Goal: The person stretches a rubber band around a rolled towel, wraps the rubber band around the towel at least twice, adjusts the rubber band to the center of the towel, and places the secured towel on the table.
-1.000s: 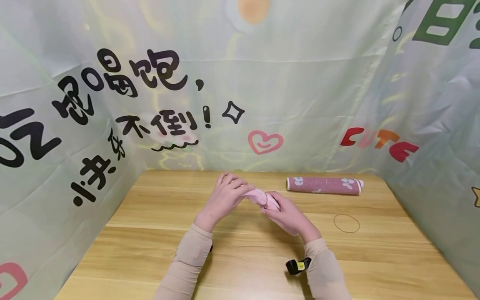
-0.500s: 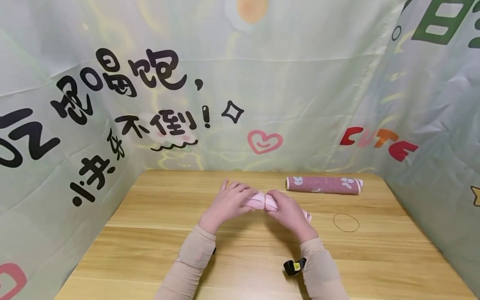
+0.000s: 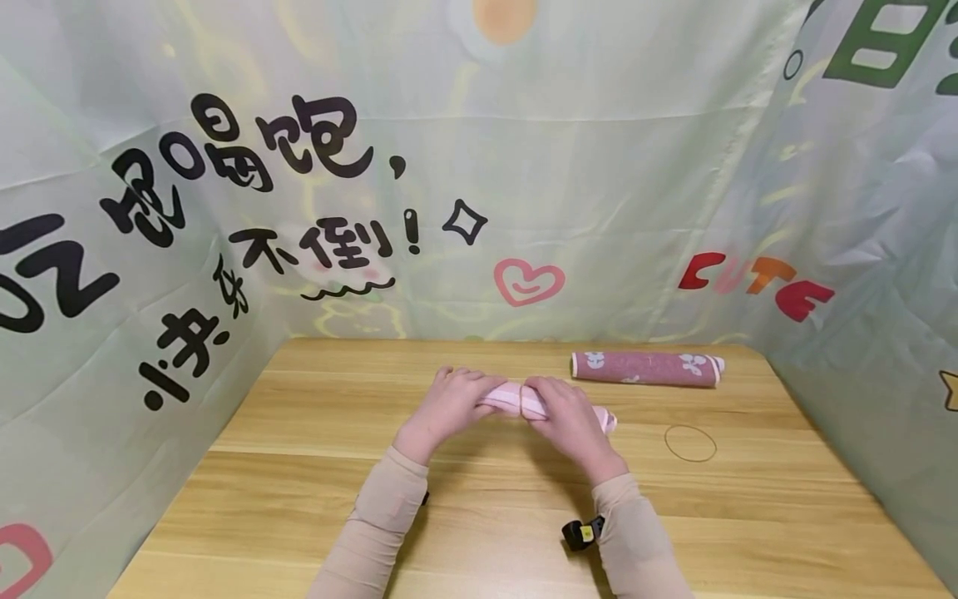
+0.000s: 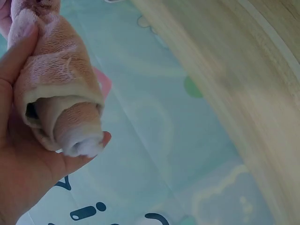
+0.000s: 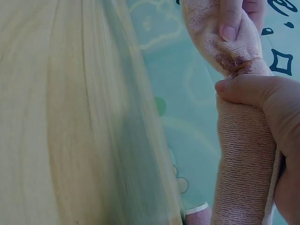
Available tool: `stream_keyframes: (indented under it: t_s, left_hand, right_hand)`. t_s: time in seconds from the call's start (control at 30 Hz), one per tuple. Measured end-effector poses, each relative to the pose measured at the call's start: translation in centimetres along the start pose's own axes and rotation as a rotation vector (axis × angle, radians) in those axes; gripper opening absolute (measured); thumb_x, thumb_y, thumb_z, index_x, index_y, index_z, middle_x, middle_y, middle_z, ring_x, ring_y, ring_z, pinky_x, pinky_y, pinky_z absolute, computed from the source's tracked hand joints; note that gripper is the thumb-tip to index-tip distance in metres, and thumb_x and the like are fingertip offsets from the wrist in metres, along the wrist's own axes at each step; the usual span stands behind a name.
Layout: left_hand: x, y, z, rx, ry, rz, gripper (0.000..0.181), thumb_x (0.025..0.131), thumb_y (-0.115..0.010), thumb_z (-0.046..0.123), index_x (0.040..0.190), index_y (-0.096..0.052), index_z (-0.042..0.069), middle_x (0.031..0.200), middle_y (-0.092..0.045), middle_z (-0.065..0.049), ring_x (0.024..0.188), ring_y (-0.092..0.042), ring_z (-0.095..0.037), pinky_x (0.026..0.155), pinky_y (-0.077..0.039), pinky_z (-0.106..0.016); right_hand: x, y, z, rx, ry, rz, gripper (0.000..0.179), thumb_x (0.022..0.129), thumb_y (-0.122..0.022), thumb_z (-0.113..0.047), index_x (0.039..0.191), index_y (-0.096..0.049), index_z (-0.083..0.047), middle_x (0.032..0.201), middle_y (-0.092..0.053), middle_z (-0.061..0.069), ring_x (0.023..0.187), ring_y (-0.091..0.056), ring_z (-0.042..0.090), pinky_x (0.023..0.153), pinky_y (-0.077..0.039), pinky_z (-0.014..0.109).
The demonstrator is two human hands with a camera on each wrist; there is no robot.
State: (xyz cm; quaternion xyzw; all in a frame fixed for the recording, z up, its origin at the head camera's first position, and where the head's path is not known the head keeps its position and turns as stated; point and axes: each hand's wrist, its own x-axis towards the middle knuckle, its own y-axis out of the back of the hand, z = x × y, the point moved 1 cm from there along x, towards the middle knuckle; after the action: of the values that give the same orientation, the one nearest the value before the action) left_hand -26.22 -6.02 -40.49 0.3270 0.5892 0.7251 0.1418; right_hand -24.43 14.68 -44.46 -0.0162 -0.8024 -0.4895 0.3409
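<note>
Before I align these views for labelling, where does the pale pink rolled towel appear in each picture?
Head: pale pink rolled towel below centre, slightly right.
Left wrist: pale pink rolled towel at upper left, coiled end toward the camera.
Right wrist: pale pink rolled towel along the right side, top edge to bottom.
Shared landmark: left hand gripping it, partly visible at the right wrist view's top.

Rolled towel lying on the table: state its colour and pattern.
Rolled towel: mauve-pink with pale motifs, clearest in the head view.
</note>
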Motion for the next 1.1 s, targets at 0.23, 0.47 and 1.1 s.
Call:
stream_keyframes:
  t_s: [0.23,0.47,1.1]
  left_hand:
    - [0.1,-0.1,0.1,0.067,0.009,0.033,0.035,0.09,-0.065,0.039,0.123,-0.067,0.026,0.116,-0.072,0.002,0.107,-0.067,-0.021,0.094,-0.048,-0.048]
    - [0.0,-0.3,0.0,0.151,0.034,0.063,0.032,0.09,-0.066,0.041,0.118,-0.068,0.027,0.112,-0.073,0.004,0.101,-0.067,-0.021,0.091,-0.049,-0.047]
    - [0.1,-0.6,0.3,0.212,-0.059,0.197,0.027,0.089,-0.069,0.031,0.116,-0.069,0.024,0.105,-0.074,0.005,0.097,-0.068,-0.017,0.095,-0.048,-0.046]
  right_hand:
    - [0.0,0.0,-0.1,0.047,-0.018,-0.029,0.049,0.078,-0.081,-0.025,0.121,-0.061,-0.011,0.113,-0.069,0.009,0.102,-0.065,0.027,0.086,-0.052,0.05]
    - [0.2,-0.1,-0.7,0.249,-0.051,0.097,0.03,0.081,-0.078,-0.021,0.105,-0.063,-0.01,0.116,-0.063,0.012,0.112,-0.058,0.029,0.099,-0.048,0.05]
    - [0.8,-0.2,-2.1,0.214,-0.197,0.016,0.013,0.089,-0.069,-0.019,0.083,-0.058,-0.016,0.12,-0.065,0.009,0.116,-0.057,0.032,0.095,-0.046,0.056]
